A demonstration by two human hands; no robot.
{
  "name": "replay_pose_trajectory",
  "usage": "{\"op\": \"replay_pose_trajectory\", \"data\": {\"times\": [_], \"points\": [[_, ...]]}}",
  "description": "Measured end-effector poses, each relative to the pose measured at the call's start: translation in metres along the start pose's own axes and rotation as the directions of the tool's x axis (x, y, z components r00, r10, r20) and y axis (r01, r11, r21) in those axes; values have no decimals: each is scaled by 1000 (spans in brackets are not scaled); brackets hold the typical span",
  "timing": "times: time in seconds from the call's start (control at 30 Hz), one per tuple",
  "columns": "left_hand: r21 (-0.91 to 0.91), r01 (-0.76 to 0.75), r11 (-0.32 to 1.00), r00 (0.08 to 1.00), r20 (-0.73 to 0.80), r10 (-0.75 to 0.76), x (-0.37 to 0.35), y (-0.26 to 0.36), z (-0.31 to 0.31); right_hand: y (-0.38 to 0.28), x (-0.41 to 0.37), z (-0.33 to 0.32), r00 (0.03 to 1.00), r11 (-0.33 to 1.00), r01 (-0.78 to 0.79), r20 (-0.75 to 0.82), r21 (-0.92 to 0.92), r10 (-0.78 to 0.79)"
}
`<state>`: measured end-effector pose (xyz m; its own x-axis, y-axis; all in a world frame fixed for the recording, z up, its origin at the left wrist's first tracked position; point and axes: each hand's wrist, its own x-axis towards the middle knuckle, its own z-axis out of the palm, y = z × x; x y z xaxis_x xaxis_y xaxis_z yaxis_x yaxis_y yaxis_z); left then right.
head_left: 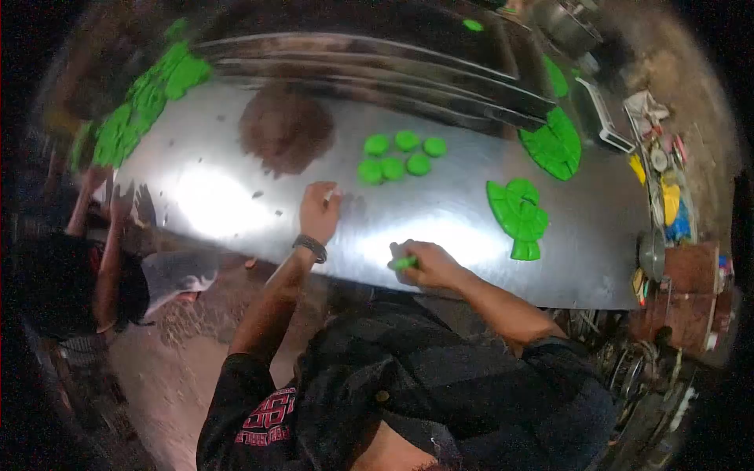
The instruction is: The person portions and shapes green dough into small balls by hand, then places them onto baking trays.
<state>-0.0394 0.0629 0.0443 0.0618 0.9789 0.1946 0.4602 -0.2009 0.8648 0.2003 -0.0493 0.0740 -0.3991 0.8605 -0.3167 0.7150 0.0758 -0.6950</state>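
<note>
My left hand (319,212), a dark band round its wrist, is closed just over the metal tabletop. A small whitish thing (332,192) shows at its fingertips, too small to name. My right hand (428,264) is closed around a piece of bright green dough (404,263) near the table's front edge. Beyond both hands, several flattened green dough balls (393,167) lie in two rows. To the right of my right hand lies a group of overlapping green dough pieces (518,216).
A brown powdery patch (286,129) covers part of the metal table (440,208). More green dough (145,102) is heaped at the far left, with another person's hand (119,202) beside it. Green pieces (554,145) lie back right, near a white-framed object (605,116).
</note>
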Motion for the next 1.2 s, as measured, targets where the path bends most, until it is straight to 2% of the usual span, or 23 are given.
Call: {"op": "replay_pose_trajectory", "data": {"times": [0.03,0.13,0.17,0.2,0.3,0.33,0.43,0.47,0.5,0.57,0.63,0.67,0.73,0.77,0.8,0.83,0.87,0.9,0.93,0.97,1.0,1.13,1.2], "points": [[49,-28,998,1000,-11,28,17,-3,12,-13,1,-26,931,969,-239,298,63,210],[313,-148,938,987,-12,160,57,-13,44,18,14,-81,922,968,21,369,250,-115],[419,-180,890,980,-2,200,64,-16,51,37,26,-101,935,928,86,291,362,-201],[455,-120,882,993,58,105,67,-3,55,32,35,-142,965,961,101,208,256,-157],[519,-80,851,989,147,4,62,6,70,24,61,-265,980,903,197,-76,381,-182],[502,-202,841,978,148,146,62,-11,77,20,69,-296,939,932,268,-280,244,-197],[-64,-67,996,997,44,70,55,-66,97,50,125,-355,773,974,170,-594,-147,-225],[150,-156,976,985,95,143,58,-24,87,59,142,-363,794,988,-28,-603,-150,-69],[87,-31,996,993,119,20,57,2,84,94,168,-369,807,953,42,-552,-300,-209],[-34,216,976,961,186,-206,54,29,80,107,187,-378,876,904,-91,-465,-418,-127],[-119,240,963,961,170,-219,47,30,72,85,173,-375,724,969,-6,-669,-247,-166],[-231,276,933,958,147,-247,43,34,67,78,169,-365,479,957,191,-830,-219,-286],[-439,348,829,937,123,-328,37,44,57,71,147,-331,373,939,342,-914,-25,-160],[-468,358,808,928,87,-361,32,44,51,71,138,-301,455,944,297,-891,143,-8],[-498,361,788,920,50,-390,29,43,44,82,134,-271,634,939,255,-773,231,18],[-530,358,769,910,13,-415,26,43,37,88,133,-239,716,983,85,-696,162,53],[-530,377,759,904,31,-427,24,41,30,115,141,-198,725,987,48,-685,151,70],[-527,399,750,896,53,-440,19,37,23,135,142,-165,705,988,-155,-701,-3,108],[-521,422,742,890,80,-450,15,33,17,146,143,-140,678,955,-296,-698,28,231],[-512,442,736,884,108,-455,13,32,11,142,139,-133,767,920,-348,-510,181,390],[-544,440,714,888,144,-437,13,40,4,155,144,-116,690,918,-389,-634,82,349],[-624,456,635,874,180,-451,11,49,-13,132,156,-119,756,906,-143,-546,399,360],[-651,425,629,889,170,-425,5,42,-21,109,157,-154,857,925,39,-489,378,164]]}}
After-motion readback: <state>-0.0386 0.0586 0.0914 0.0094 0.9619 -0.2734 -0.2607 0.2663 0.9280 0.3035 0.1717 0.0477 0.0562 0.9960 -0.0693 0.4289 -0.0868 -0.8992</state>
